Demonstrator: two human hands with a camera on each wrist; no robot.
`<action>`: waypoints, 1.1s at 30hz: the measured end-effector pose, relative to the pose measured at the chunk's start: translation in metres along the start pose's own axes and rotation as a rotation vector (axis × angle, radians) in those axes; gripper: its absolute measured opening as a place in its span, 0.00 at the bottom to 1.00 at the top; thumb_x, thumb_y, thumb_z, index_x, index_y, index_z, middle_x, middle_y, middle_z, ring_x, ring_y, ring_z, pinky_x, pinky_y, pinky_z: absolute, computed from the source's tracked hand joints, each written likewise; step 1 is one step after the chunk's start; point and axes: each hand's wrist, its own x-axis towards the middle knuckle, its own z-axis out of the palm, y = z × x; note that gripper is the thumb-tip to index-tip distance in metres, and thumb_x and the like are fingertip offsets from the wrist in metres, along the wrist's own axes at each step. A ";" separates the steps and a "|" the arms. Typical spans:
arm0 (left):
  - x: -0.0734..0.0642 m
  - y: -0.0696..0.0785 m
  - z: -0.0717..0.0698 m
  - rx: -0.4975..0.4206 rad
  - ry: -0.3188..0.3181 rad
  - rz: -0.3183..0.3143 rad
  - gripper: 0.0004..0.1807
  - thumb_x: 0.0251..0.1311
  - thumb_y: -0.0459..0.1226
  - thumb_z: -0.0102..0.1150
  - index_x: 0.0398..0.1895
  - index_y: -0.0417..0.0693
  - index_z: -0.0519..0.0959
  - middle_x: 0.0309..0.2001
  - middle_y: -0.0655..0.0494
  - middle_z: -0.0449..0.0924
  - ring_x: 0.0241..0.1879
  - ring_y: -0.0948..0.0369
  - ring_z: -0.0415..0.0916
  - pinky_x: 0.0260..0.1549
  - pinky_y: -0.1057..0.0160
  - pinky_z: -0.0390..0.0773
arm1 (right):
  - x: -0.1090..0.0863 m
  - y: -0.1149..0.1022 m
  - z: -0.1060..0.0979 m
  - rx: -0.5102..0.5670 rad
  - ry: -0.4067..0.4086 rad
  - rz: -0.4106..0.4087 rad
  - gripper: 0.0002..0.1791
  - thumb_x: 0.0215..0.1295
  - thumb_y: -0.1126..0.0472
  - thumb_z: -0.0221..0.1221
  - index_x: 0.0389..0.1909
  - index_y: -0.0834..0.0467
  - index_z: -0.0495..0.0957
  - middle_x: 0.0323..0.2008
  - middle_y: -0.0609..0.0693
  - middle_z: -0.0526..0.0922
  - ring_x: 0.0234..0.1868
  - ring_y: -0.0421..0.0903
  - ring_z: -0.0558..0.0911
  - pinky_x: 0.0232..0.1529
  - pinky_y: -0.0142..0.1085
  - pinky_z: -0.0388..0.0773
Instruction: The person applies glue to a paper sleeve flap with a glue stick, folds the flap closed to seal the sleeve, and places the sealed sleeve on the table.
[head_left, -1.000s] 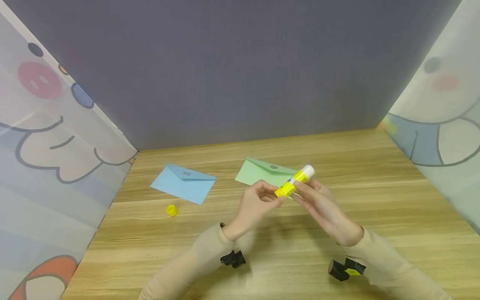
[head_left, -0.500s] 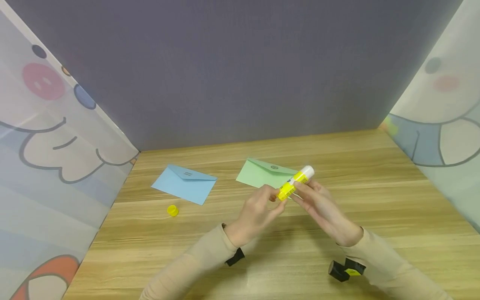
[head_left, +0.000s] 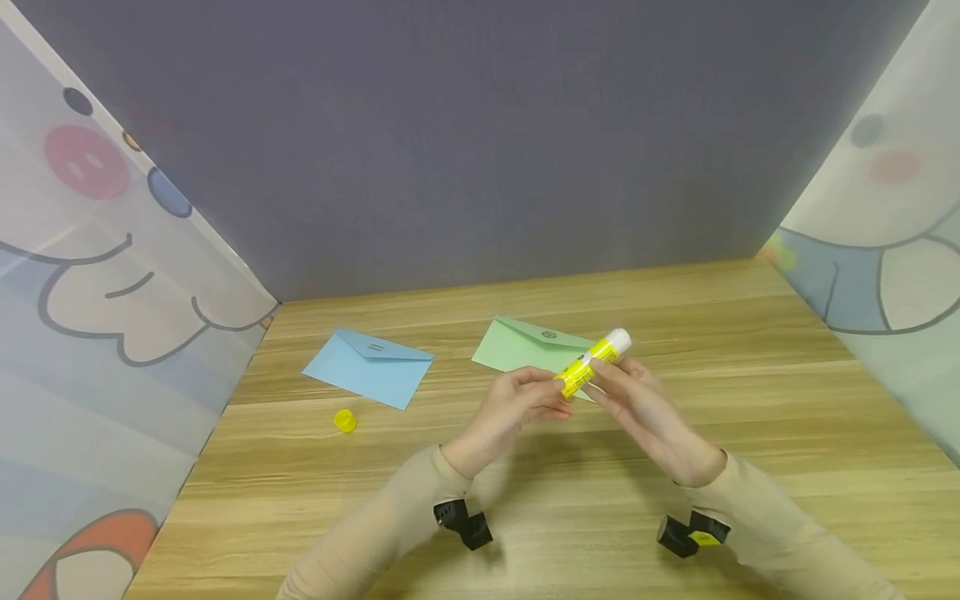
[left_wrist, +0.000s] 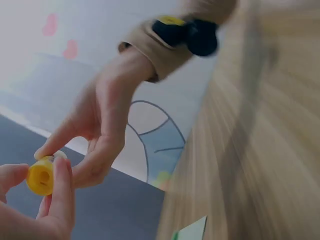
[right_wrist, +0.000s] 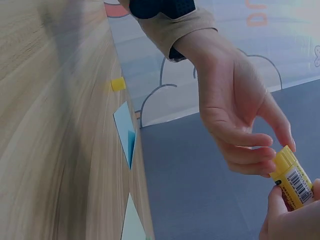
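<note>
A yellow glue stick (head_left: 585, 367) with a white upper end is held up at a slant above the table. My right hand (head_left: 652, 412) grips its middle between thumb and fingers. At the lower end, my left hand (head_left: 506, 412) pinches the yellow base; in the left wrist view the base (left_wrist: 40, 181) shows its round hollow between thumb and fingers. A barcode on the glue stick (right_wrist: 296, 185) faces the right wrist camera. Behind the hands lies a green envelope (head_left: 513, 346), partly covered by them, its flap folded over.
A blue envelope (head_left: 375, 375) lies at the left of the wooden table (head_left: 570, 517). The loose yellow cap (head_left: 345, 421) sits just in front of it. A grey panel (head_left: 480, 150) stands at the back, with cartoon-printed walls on both sides.
My left fingers have shifted and turned around the base of the glue stick, opening somewhat and closing on it again. My right hand and the envelopes stay about where they were.
</note>
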 end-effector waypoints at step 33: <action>-0.013 0.008 0.009 0.323 0.108 0.218 0.12 0.49 0.25 0.58 0.38 0.29 0.72 0.34 0.40 0.77 0.26 0.63 0.77 0.33 0.64 0.79 | -0.002 0.002 0.006 0.021 0.034 0.028 0.22 0.65 0.62 0.49 0.58 0.56 0.55 0.56 0.47 0.61 0.56 0.39 0.68 0.56 0.32 0.66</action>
